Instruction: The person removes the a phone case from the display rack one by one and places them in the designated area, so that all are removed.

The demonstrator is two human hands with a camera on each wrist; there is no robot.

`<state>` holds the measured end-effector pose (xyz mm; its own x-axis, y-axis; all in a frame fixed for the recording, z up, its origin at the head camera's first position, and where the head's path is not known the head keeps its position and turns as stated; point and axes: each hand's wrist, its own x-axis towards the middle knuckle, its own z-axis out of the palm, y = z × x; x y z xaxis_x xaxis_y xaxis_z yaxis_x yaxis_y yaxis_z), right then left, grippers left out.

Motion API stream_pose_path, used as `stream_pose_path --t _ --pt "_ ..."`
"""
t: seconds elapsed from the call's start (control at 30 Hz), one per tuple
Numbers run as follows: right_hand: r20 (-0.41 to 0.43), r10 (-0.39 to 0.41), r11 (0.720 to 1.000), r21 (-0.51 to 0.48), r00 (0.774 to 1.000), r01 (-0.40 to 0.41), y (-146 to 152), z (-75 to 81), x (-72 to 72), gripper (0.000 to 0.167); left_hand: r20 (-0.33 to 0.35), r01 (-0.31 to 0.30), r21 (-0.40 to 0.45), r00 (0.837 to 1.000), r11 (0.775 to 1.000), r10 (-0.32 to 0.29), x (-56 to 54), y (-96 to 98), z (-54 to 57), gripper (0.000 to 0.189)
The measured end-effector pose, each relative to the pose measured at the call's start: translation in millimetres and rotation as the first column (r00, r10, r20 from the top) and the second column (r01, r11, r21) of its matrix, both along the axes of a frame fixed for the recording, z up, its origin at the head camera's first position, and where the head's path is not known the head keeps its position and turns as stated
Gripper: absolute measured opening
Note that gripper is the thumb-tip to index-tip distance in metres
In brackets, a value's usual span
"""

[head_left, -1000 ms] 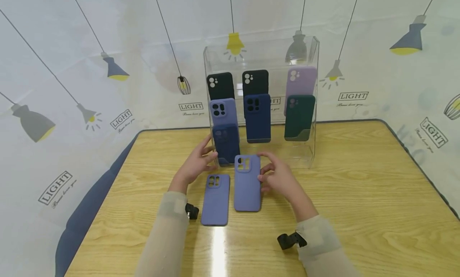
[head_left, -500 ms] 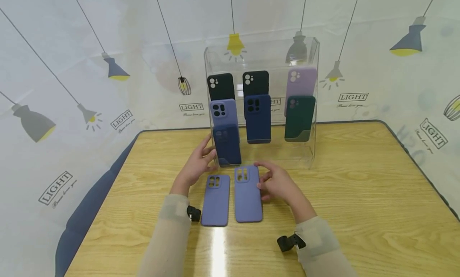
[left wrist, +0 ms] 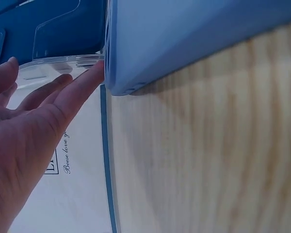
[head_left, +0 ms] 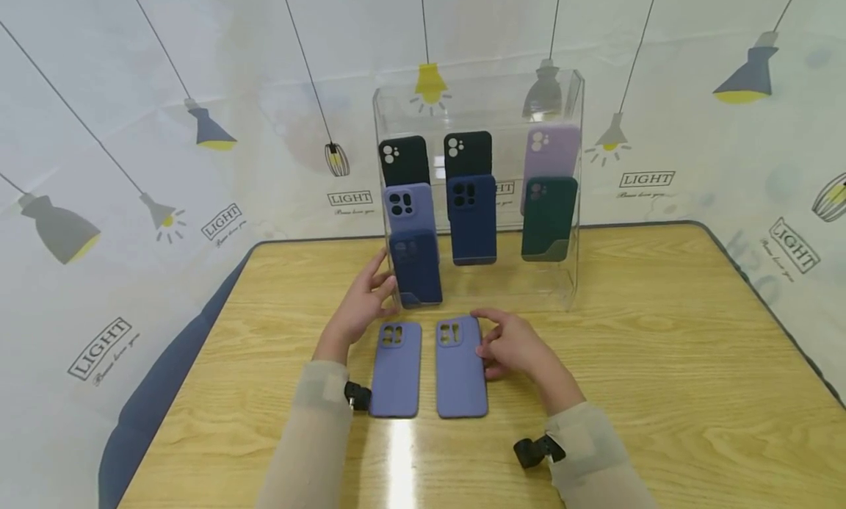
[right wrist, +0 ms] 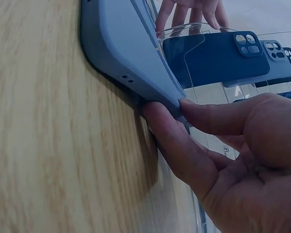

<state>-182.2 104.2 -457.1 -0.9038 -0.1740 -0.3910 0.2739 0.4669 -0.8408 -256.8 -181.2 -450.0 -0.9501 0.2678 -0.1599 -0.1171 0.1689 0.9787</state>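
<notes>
My right hand point(head_left: 518, 345) pinches a lavender phone case point(head_left: 461, 380) by its right edge. In the right wrist view the thumb point(right wrist: 208, 115) lies at the edge of that phone case, with a finger at its underside close over the wood. To the left, a second lavender phone case point(head_left: 396, 377) lies on the table. My left hand point(head_left: 359, 303) rests its loosely extended fingers at the lower left side of a clear acrylic display stand point(head_left: 479, 101). Near the left thumb, a dark blue phone case point(head_left: 416, 270) sits in the stand's lowest tier.
Higher in the stand are two black phone cases point(head_left: 405, 159), another lavender phone case point(head_left: 410, 208), a navy phone case point(head_left: 472, 222), a light purple phone case point(head_left: 551, 149) and a dark green phone case point(head_left: 548, 219). A printed backdrop wall surrounds the wooden table point(head_left: 661, 362).
My right hand has drawn the lavender phone case toward me and slightly right, from close to the stand to level beside the other one. My left hand stays at the stand.
</notes>
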Motion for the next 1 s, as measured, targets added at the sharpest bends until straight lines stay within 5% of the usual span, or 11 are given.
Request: stream_pose_path --t 1.0 --pt "0.000 0.036 0.992 0.118 0.999 -0.036 -31.3 5.8 -2.2 0.058 -0.007 -0.008 -0.006 1.000 1.000 0.007 -0.3 -1.8 -2.0 0.067"
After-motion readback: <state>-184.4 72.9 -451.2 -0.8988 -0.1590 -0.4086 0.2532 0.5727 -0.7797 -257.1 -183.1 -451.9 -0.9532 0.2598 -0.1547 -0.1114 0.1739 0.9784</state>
